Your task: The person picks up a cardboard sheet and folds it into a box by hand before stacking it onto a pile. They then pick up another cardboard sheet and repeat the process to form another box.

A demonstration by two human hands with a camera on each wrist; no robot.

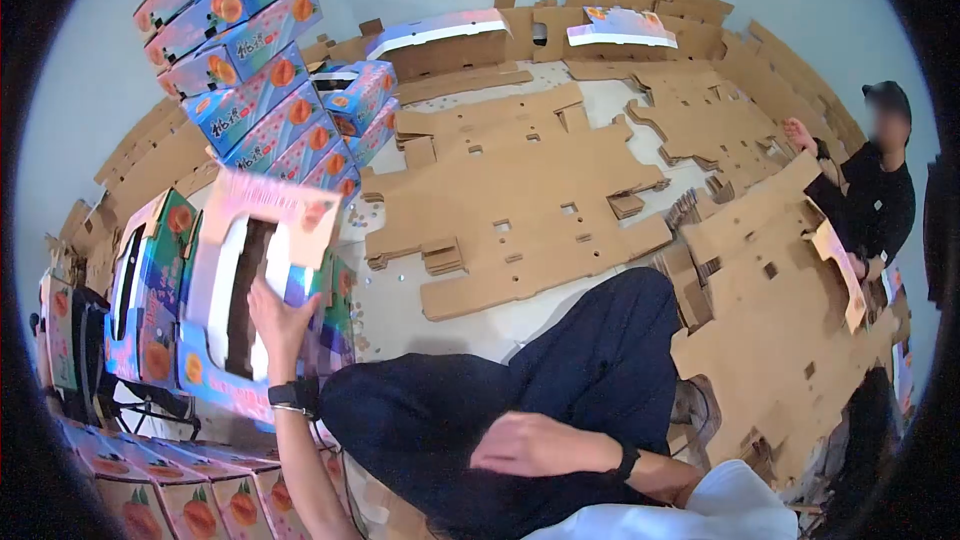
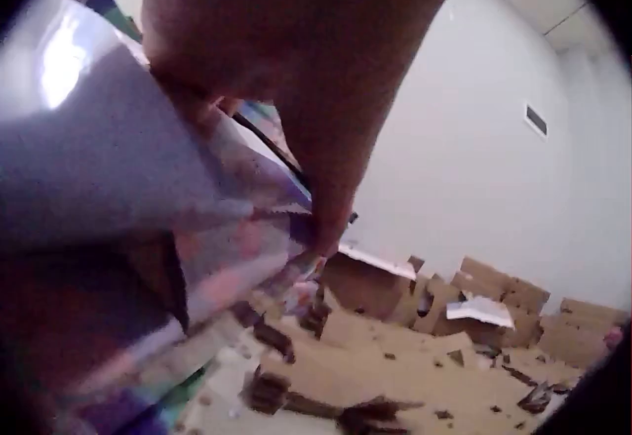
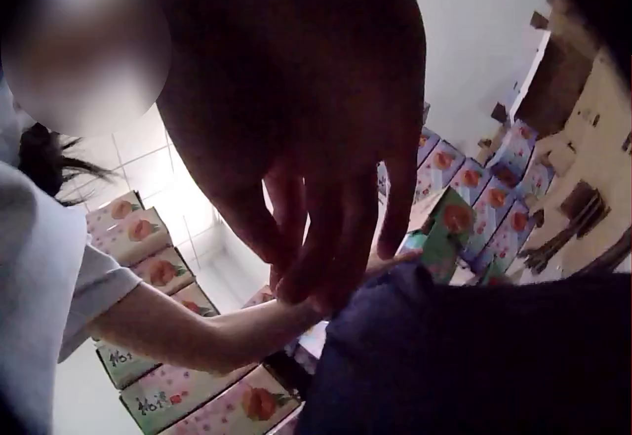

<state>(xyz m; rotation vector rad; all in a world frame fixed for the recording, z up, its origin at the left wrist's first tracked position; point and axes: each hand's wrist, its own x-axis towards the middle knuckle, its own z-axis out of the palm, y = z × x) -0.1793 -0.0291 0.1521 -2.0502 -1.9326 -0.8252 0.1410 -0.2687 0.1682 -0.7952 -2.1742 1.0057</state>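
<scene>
In the head view my left hand [image 1: 280, 322] grips a peach-printed carton [image 1: 225, 380] at the long cut-out in its top. The fingers reach into the cut-out and the thumb lies over the panel's side. Seen from the left wrist, the same hand [image 2: 267, 70] holds the carton's glossy panel [image 2: 89, 168] along its edge. My right hand [image 1: 545, 445] hangs over my dark-trousered lap, holding nothing. Its fingers droop, loosely curled, in the right wrist view. A green and blue peach carton [image 1: 155, 290] stands just left of the gripped one.
Printed peach cartons [image 1: 265, 95] rise in a tall stack behind the gripped carton. More cartons [image 1: 200, 500] line the lower left. Flattened cardboard sheets [image 1: 520, 190] cover much of the floor ahead. At the right, another person [image 1: 875, 190] in black handles a printed cardboard piece [image 1: 838, 270].
</scene>
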